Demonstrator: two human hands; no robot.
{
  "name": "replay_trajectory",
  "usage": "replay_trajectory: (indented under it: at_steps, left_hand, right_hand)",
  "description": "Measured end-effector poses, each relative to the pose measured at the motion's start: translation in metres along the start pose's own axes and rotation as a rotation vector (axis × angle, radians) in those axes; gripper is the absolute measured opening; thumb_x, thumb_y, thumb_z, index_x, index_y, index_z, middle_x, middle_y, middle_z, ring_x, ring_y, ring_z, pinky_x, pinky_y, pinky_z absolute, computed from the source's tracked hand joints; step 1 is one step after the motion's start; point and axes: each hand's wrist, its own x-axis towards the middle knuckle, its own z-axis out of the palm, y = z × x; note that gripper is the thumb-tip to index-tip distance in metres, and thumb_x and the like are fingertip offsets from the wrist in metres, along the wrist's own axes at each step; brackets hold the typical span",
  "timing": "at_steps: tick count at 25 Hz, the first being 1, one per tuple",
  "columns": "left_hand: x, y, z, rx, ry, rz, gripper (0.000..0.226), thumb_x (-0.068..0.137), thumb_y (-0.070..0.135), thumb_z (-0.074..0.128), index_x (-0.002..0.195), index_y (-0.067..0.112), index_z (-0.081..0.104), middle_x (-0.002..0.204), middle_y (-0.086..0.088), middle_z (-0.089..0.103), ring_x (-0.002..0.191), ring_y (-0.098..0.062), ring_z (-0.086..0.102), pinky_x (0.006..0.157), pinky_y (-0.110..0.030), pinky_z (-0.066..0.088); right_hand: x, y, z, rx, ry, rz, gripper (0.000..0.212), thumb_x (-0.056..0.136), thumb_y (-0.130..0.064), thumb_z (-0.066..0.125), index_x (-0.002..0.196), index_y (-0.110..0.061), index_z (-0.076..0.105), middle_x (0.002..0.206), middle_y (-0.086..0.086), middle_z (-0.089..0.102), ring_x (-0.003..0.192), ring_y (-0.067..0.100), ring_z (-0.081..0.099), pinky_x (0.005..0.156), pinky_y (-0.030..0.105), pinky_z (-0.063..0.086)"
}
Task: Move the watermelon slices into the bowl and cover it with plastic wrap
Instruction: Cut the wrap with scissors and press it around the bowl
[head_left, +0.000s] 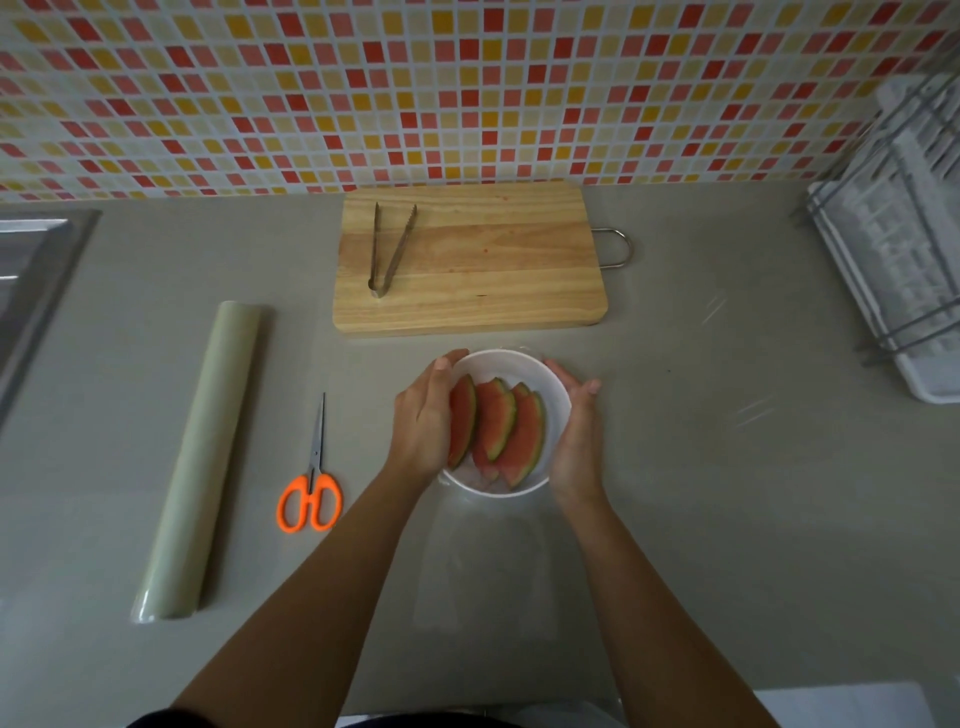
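On the grey counter, seen from the head camera, a white bowl stands just in front of a wooden board. Three watermelon slices lie side by side in the bowl, rinds up and to the right. The left hand cups the bowl's left wall, fingers bent round the rim and partly over the leftmost slice. The right hand clasps the right wall, palm against it and fingers curved along the far rim. A clear film shows faintly on the counter between the bowl and the person, crinkled at the bowl's near rim. How far it covers the top cannot be told. The wrap roll lies well to the left. Orange-handled scissors lie closed between the roll and the bowl. Metal tongs rest on the board's left part. A white rack stands at the right edge, a steel sink at the left, and a tiled wall behind.
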Motion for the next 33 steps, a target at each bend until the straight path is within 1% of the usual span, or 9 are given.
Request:
replay_trajectory:
  at_steps: [6,9,11,14,17,20,26,30,33]
  left_hand:
    - [0.005,0.002,-0.001,0.014,-0.051,-0.088,0.047,0.095,0.044,0.028,0.094,0.02,0.069,0.092,-0.003,0.069,0.097,-0.022,0.063,0.089,-0.043,0.047]
    - [0.006,0.003,-0.001,0.128,-0.05,-0.119,0.053,0.098,0.048,0.024,0.087,0.018,0.066,0.086,-0.002,0.065,0.091,-0.024,0.061,0.079,-0.035,0.041]
    - [0.009,0.004,-0.005,0.203,-0.092,-0.147,0.061,0.097,0.055,0.017,0.097,0.019,0.066,0.097,-0.003,0.063,0.094,-0.021,0.057,0.083,-0.031,0.035]
    - [0.009,0.002,-0.008,0.146,-0.053,-0.143,0.063,0.096,0.058,0.017,0.131,0.022,0.056,0.131,-0.006,0.058,0.121,-0.021,0.051,0.096,-0.027,0.032]
    - [-0.004,0.0,-0.001,0.121,0.051,-0.036,0.052,0.099,0.048,0.023,0.138,0.024,0.047,0.141,-0.002,0.052,0.13,-0.017,0.044,0.102,-0.025,0.029]
    - [-0.012,-0.002,0.007,0.132,0.094,-0.005,0.046,0.102,0.039,0.025,0.133,0.023,0.053,0.132,-0.001,0.058,0.123,-0.015,0.049,0.097,-0.021,0.03]
    - [-0.009,-0.001,0.009,0.191,0.104,0.062,0.044,0.098,0.039,0.024,0.11,0.022,0.063,0.095,0.007,0.063,0.09,-0.009,0.055,0.069,-0.001,0.033]
    - [-0.009,-0.001,0.01,0.205,0.113,0.072,0.048,0.095,0.043,0.024,0.107,0.018,0.063,0.092,0.005,0.064,0.088,-0.012,0.056,0.068,-0.016,0.033]
    - [-0.009,0.0,0.011,0.204,0.124,0.064,0.047,0.094,0.043,0.025,0.105,0.017,0.063,0.091,0.006,0.063,0.086,-0.011,0.054,0.067,-0.015,0.03]
  right_hand:
    - [0.003,-0.003,0.0,-0.162,0.111,0.095,0.071,0.078,-0.07,0.015,0.091,-0.024,0.068,0.096,0.003,0.071,0.097,0.02,0.065,0.09,0.038,0.05]
    - [0.0,-0.01,0.0,-0.256,0.171,0.11,0.061,0.089,-0.062,0.014,0.07,-0.027,0.06,0.075,-0.014,0.06,0.087,0.016,0.059,0.077,0.027,0.039]
    - [0.0,-0.007,-0.005,-0.445,0.144,0.025,0.066,0.09,-0.059,0.011,0.089,-0.02,0.064,0.087,-0.003,0.061,0.099,0.021,0.057,0.081,0.026,0.036]
    - [0.002,-0.007,-0.023,-0.659,0.031,-0.309,0.073,0.087,-0.057,0.011,0.136,-0.013,0.042,0.14,-0.001,0.045,0.135,0.014,0.033,0.109,0.024,0.023]
    - [0.021,-0.025,-0.03,-0.473,-0.181,-0.447,0.059,0.093,-0.05,0.019,0.135,-0.018,0.046,0.135,-0.014,0.044,0.132,0.001,0.036,0.109,0.016,0.024]
    - [0.039,-0.039,-0.018,-0.461,-0.493,-0.359,0.051,0.095,-0.046,0.023,0.131,-0.023,0.051,0.131,-0.017,0.049,0.125,-0.009,0.04,0.102,0.007,0.028]
    - [0.054,-0.028,-0.006,-0.418,-0.533,-0.146,0.057,0.087,-0.068,0.021,0.111,-0.039,0.064,0.123,-0.014,0.062,0.117,-0.001,0.053,0.106,0.03,0.037]
    - [0.061,-0.027,0.0,-0.319,-0.504,0.04,0.079,0.066,-0.089,0.022,0.098,-0.035,0.071,0.103,-0.001,0.073,0.101,0.015,0.066,0.099,0.042,0.046]
    - [0.067,-0.023,0.003,-0.274,-0.519,0.166,0.096,0.059,-0.094,0.019,0.096,-0.023,0.073,0.096,0.009,0.074,0.098,0.024,0.068,0.1,0.049,0.045]
